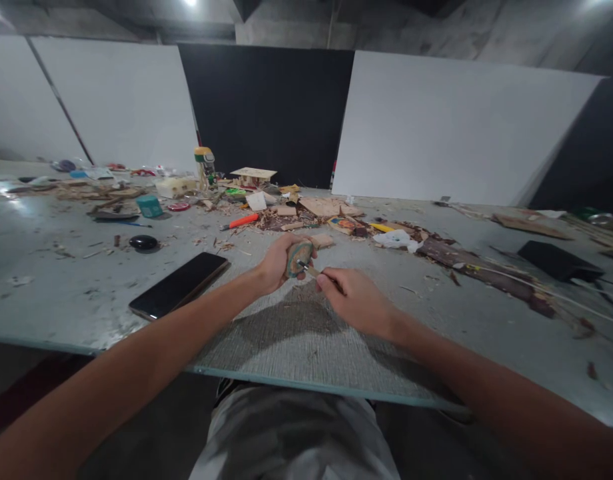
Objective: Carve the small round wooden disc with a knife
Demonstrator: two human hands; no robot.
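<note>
My left hand is closed around a rounded piece of wood coloured blue-green and brown, held up just above the table. In my right hand is a slim wooden-handled tool with a metal end, pinched between thumb and fingers. Its tip meets the face of the wood piece or lies very close to it. Whether the tip is a blade or bristles is too small to tell. Behind my hands lies a small pale wood block.
A black phone and a black oval object lie left of my hands. Farther back are an orange-handled tool, wood shavings, a teal container and a small wooden model. A long bark-covered stick stretches along the right.
</note>
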